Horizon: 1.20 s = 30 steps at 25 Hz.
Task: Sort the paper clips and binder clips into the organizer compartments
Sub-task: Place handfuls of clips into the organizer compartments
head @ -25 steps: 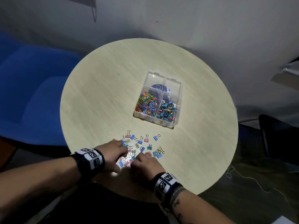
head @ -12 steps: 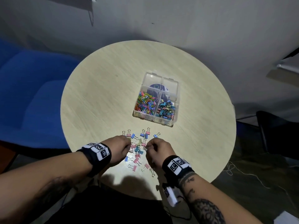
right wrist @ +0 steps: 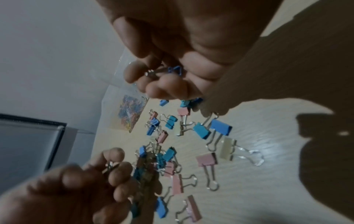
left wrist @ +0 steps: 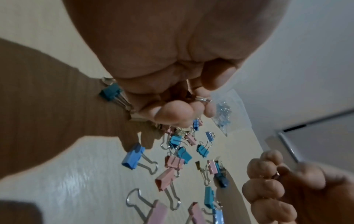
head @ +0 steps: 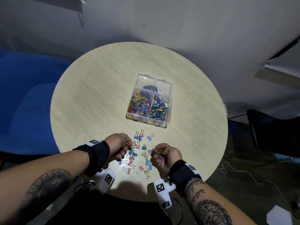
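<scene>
Fingers of the right hand (head: 165,155) curl around a blue binder clip (right wrist: 175,71); the left hand (head: 119,146) pinches clip handles (right wrist: 109,166) too. Loose binder clips (head: 138,157) lie scattered between both hands at the lower centre of the round table (head: 90,98). Above them sits the clear organizer (head: 168,88), paper clips (head: 139,105) left, binder clips right.

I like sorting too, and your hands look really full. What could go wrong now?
1. Both the left hand and the right hand hold binder clips bunched in curled fingers; one might slip out on the way to the organizer.
2. Some loose clips lie near the table edge and could get knocked off.
</scene>
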Available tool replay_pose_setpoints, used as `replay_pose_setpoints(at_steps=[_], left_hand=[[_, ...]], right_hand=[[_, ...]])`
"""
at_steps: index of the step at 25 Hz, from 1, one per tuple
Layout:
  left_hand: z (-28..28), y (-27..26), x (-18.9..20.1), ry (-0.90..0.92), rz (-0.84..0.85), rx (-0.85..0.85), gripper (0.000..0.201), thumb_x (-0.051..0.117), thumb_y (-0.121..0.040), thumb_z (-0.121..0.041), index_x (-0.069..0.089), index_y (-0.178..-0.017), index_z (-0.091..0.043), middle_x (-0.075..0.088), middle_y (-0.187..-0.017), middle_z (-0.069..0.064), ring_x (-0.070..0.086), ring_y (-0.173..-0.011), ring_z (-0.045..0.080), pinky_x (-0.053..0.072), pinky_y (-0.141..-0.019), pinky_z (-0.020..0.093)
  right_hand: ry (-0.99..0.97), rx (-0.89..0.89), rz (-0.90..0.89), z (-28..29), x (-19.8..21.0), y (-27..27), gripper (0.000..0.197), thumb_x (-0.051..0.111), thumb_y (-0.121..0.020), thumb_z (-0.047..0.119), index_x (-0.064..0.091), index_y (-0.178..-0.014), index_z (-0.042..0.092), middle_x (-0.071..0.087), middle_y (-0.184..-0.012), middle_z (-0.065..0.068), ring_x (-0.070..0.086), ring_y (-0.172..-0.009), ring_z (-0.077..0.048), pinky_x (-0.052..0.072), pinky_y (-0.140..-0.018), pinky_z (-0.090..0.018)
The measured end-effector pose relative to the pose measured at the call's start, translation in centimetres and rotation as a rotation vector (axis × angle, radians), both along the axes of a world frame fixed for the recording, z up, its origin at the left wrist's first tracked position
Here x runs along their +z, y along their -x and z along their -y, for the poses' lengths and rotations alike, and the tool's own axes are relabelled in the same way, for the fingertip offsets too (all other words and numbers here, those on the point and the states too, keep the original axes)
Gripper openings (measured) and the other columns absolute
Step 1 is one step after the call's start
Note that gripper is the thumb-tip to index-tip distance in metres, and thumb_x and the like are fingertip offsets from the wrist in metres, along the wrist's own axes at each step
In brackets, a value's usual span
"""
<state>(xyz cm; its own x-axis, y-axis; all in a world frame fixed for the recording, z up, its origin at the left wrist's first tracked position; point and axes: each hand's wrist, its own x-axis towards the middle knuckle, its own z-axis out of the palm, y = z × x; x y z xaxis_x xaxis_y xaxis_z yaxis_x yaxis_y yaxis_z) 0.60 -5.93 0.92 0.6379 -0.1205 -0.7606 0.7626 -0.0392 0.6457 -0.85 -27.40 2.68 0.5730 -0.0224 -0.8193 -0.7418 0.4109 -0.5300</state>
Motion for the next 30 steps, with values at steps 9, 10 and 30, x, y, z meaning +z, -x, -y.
replay_pose_setpoints(at_steps=[9, 10, 30], left_hand=[[1.0, -0.6, -2.1, -0.882, 0.471, -0.911, 0.035, 0.059, -0.076, -0.058, 0.045, -0.076, -0.026, 0.053, -0.072, -0.008, 0.055, -0.076, 0.02, 0.052, -0.073, 0.033], [1.1, -0.6, -2.2, -0.901, 0.452, -0.903, 0.032, 0.057, -0.078, -0.056, 0.046, -0.078, -0.026, 0.055, -0.075, -0.007, 0.056, -0.078, 0.022, 0.053, -0.075, 0.033], [0.0, -0.4, 1.3, -0.075, 0.095, -0.026, 0.022, 0.046, -0.086, -0.008, 0.052, -0.065, -0.009, 0.039, -0.054, 0.012, 0.029, -0.038, 0.016, 0.024, -0.044, 0.022]], right_hand=[[0.982, 1.065, 0.247, 0.6, -1.7, 2.9, 0.026, 0.069, -0.072, 0.048, 0.062, -0.081, 0.024, 0.066, -0.082, 0.005, 0.063, -0.076, -0.015, 0.047, -0.063, -0.026], [1.036, 1.117, 0.258, 0.4, -1.8, 2.8, 0.029, 0.067, -0.075, 0.052, 0.059, -0.082, 0.024, 0.065, -0.088, 0.007, 0.061, -0.082, -0.016, 0.047, -0.068, -0.027], [0.55, 0.663, 0.078, -1.3, -0.3, -0.9, 0.021, 0.046, -0.078, 0.017, 0.056, -0.064, 0.005, 0.053, -0.057, -0.01, 0.042, -0.051, -0.026, 0.031, -0.052, -0.036]])
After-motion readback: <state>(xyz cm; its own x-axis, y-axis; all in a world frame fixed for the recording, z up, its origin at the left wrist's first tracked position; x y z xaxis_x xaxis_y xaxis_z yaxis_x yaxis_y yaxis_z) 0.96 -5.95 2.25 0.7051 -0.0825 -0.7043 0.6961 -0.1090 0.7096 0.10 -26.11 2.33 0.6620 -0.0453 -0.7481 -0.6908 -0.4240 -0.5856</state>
